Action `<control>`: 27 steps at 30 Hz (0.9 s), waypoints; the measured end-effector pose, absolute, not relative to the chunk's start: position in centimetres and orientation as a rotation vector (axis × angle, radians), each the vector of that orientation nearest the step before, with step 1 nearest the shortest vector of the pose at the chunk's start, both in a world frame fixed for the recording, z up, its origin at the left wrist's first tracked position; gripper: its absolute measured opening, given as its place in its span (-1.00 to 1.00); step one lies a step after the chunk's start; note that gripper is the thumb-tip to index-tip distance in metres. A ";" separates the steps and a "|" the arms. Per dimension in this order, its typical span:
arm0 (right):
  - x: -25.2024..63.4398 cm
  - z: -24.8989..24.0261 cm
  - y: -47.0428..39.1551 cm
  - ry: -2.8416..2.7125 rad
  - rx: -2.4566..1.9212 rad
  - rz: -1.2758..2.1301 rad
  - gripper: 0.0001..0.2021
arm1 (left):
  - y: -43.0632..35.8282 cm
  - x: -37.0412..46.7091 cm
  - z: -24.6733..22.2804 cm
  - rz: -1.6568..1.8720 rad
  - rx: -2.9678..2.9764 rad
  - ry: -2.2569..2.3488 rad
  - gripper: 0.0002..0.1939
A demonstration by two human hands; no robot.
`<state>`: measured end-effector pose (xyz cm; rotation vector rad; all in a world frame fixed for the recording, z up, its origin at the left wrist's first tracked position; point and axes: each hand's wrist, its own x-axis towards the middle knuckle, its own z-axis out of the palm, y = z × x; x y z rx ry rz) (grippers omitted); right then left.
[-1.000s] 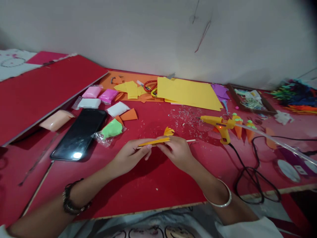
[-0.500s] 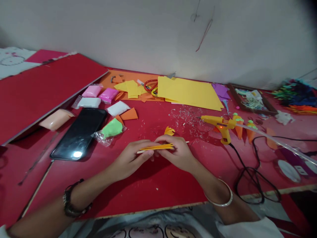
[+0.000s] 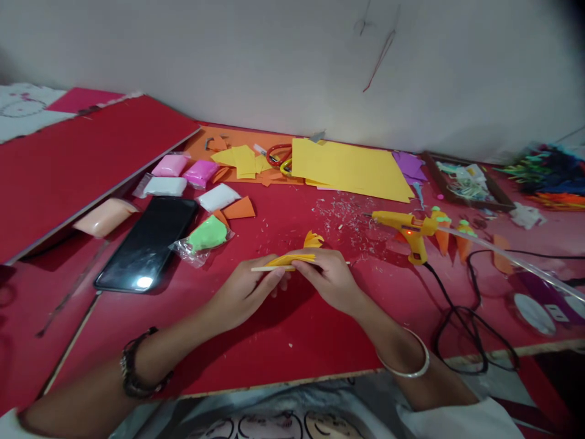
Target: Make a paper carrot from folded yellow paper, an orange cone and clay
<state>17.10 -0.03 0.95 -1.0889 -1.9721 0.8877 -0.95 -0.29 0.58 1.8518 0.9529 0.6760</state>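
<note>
Since half a sec ago, the yellow paper strip [image 3: 293, 260] has tipped, so more of its broad side shows, & the pale stick [image 3: 265, 268] has a longer bit out in front; phone, glue gun etc. haven't budged. Strip & stick are up btwn both hands, over the near-middle of the red table [image 3: 283, 356]. L hand [image 3: 244, 288]: thumb & index pinched on the stick's L end, paper right behind it; the other fingers curl under, partly hidden. R hand [image 3: 333, 278]: thumb pressed on the strip's R end, fingers behind; can't tell exactly how those sit. A frayed yellow piece [image 3: 313, 239] is just beyond R hand, can't tell if touching. Off to the R, the yellow glue gun [image 3: 388, 220] lies w/ its light on, nozzle toward the grey shavings [image 3: 340, 210]; two orange cones w/ green tops [image 3: 464, 247] are just beside. To the L, the green packet [image 3: 208, 234] lies next to the black phone [image 3: 146, 244]. Yellow sheets [image 3: 351, 171] at the back, nr the wall.
</note>
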 end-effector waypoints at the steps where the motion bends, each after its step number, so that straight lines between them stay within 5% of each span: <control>1: 17.1 0.9 0.0 -1.983 -1.092 0.883 -0.79 | -0.4 -0.9 0.5 0.682 1.841 0.949 -0.71; 27: 17.0 0.6 -0.7 -2.377 -1.109 0.315 -0.74 | -0.2 -1.2 0.6 0.667 1.683 0.948 -0.59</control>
